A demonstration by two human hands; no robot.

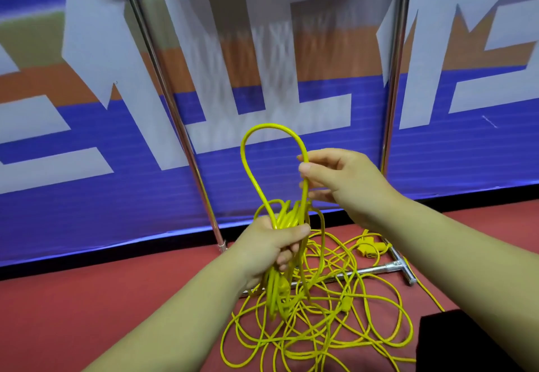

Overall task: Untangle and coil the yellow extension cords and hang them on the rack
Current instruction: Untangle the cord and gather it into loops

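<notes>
A yellow extension cord (pixel 335 322) lies in a loose tangle on the red floor. My left hand (pixel 271 246) grips a bundle of gathered coils at its top, the loops hanging down below my fist. One strand rises from the bundle in a tall loop (pixel 248 150) and comes down into my right hand (pixel 338 179), which pinches it between thumb and fingers. Yellow plug ends (pixel 369 247) lie on the floor at the right. The chrome rack stands behind, with its left upright (pixel 163 80) leaning and its right upright (pixel 395 74) near my right hand.
The rack's base bar with a T-joint (pixel 390 268) lies across the floor under the tangled cord. A blue, white and orange banner wall (pixel 87 182) closes off the back. A dark shape (pixel 478 339) fills the lower right corner.
</notes>
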